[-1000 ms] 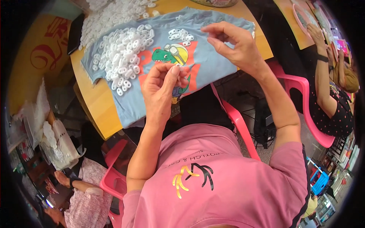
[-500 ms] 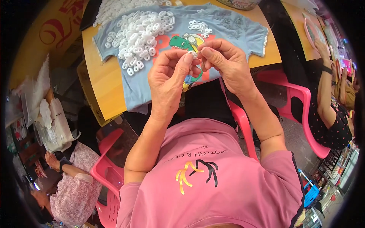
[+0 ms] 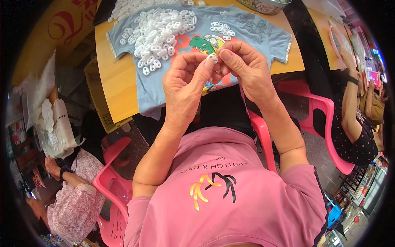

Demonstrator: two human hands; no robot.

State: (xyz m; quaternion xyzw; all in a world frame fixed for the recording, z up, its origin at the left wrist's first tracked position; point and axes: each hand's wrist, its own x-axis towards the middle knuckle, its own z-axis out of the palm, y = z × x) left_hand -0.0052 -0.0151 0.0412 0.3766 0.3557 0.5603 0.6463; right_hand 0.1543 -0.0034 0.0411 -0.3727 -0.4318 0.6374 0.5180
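Note:
My left hand (image 3: pixel 189 78) is closed in a pinch on a small white two-hole plastic piece (image 3: pixel 212 58), held up over the table's near edge. Against it, my right hand (image 3: pixel 247 70) has its thumb and forefinger pressed together; whatever they hold is too small to name. Under and beyond my hands a light blue T-shirt (image 3: pixel 144 96) with a green dinosaur print lies spread out. A heap of similar white oval pieces (image 3: pixel 158 37) sits on its left part. Farther right, a small group of pieces (image 3: pixel 222 30) lies apart from the heap.
The shirt covers much of a yellow wooden table (image 3: pixel 117 88). More white pieces (image 3: pixel 135 7) lie at its far left, and a round tin (image 3: pixel 265 5) stands at the far edge. Pink chairs (image 3: pixel 327 119) stand to both sides. People sit at left and right, one at another table (image 3: pixel 327 35).
My two hands stay close together at the white piece, with slight finger movement. The view has shifted a little, so the table and shirt appear slightly farther right and up.

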